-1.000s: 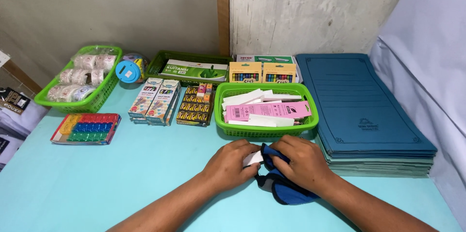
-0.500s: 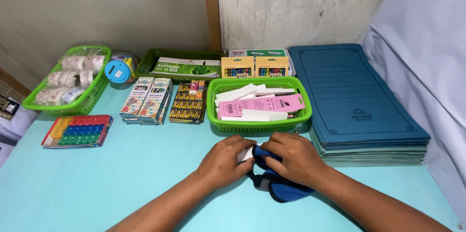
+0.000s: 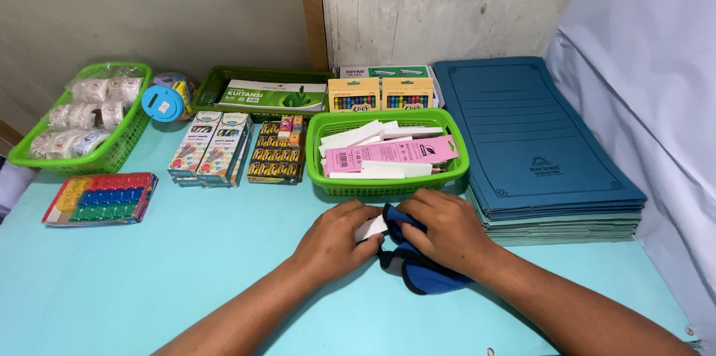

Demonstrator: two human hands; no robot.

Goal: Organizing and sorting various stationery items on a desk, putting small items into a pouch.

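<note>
At lower centre of the frame, the left hand (image 3: 333,240) pinches a light, stiff white box (image 3: 371,228) while the right hand (image 3: 445,232) grips a soft, limp blue cloth (image 3: 418,270) bunched against it on the tabletop (image 3: 149,281).

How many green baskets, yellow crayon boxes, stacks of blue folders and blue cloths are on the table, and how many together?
Green baskets: 3, left, back, middle
Yellow crayon boxes: 2, first, second
Stacks of blue folders: 1
Blue cloths: 1, under the left hand and right hand
Total: 7
</note>
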